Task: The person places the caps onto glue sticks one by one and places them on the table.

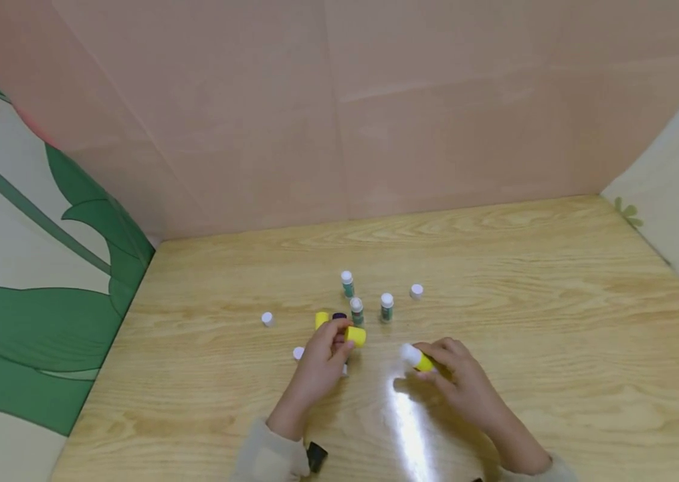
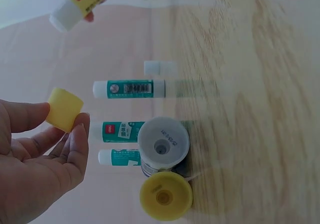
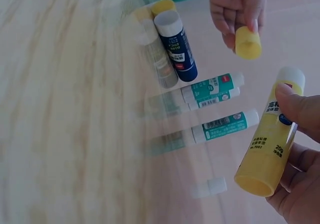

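My left hand (image 1: 320, 361) pinches a small yellow cap (image 2: 65, 109) between thumb and fingers. To its right, my right hand (image 1: 465, 381) grips a yellow glue stick (image 3: 270, 139), its white end (image 1: 410, 354) pointing toward the left hand. Cap and stick are apart. Just beyond the left hand stand several green glue sticks (image 1: 386, 308) with white tops. A dark blue glue stick (image 3: 177, 47) lies by the left hand, its white end (image 2: 163, 143) facing the left wrist camera. Beside it is another yellow glue stick (image 1: 322, 320), mostly hidden by the hand in the head view.
Loose white caps lie on the wooden table (image 1: 556, 288): one cap (image 1: 416, 291) right of the green sticks, another cap (image 1: 267, 319) at left, and a third (image 1: 298, 353) by the left wrist. A pink wall (image 1: 339, 120) closes the back.
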{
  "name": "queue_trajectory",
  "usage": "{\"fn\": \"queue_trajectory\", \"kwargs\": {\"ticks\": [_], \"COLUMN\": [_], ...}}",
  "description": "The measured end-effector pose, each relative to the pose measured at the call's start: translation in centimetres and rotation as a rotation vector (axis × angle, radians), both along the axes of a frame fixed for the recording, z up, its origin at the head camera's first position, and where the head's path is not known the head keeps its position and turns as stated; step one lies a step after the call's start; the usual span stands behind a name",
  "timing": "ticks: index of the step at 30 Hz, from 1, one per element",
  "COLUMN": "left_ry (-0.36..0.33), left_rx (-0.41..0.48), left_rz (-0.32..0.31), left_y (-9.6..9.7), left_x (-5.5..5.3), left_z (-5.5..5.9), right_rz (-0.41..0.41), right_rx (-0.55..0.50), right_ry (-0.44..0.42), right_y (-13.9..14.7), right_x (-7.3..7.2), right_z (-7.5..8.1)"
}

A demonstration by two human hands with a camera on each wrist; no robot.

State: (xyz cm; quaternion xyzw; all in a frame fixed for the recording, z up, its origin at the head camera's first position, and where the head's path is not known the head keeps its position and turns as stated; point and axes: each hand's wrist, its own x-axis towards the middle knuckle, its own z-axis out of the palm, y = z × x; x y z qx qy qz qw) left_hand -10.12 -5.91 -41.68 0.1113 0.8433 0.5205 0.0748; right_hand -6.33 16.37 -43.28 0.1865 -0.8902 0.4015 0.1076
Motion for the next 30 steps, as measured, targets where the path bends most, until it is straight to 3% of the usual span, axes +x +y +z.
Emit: {"fn": "queue_trajectory", "kwargs": {"ticks": [12,20,30], "left_ry": [0.041,0.009,-0.027], "left_rx": [-0.01,0.002,0.037], "left_rz": [-0.07,-0.09,-0.114], "left_y": [0.4,1.1,1.7], "left_x": [0.5,0.7,1.1], "left_z": [0.4,0.3,0.6], "right_rz": [0.015,0.013,0.025], "right_rx": [0.011,0.007,0.012], "right_ry": [0.045,0.025,0.065], "right_y": [-0.3,-0.5,-0.7], "right_x": [-0.2,-0.2,-0.3], "right_z": [0.0,0.3,0.3]}}
